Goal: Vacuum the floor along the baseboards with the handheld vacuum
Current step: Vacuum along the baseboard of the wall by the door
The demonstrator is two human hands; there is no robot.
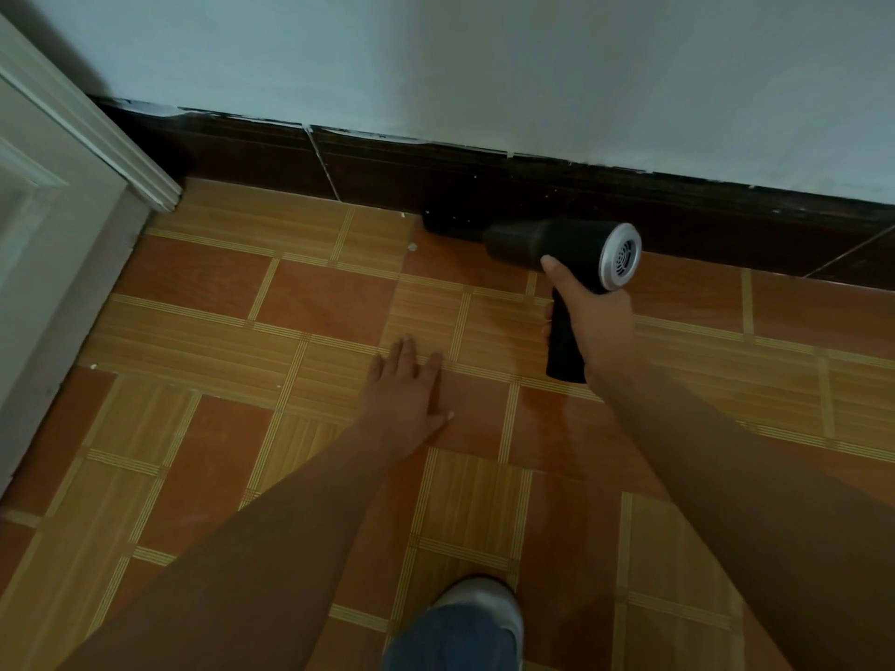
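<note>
Single head-worn view (wide-angle), steeply downward, close over floor (pixel 315 302) beside baseboard (pixel 387 171).

Black handheld vacuum (pixel 557 244), nozzle (pixel 450 226) low beside dark baseboard (pixel 387 171), orange tiled floor (pixel 339 302)

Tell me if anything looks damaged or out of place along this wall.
Yes. The dark baseboard has ragged whitish patches along its top edge, and a pale slanted seam crosses it. A small pale speck lies on the floor just left of the handheld vacuum.
</note>
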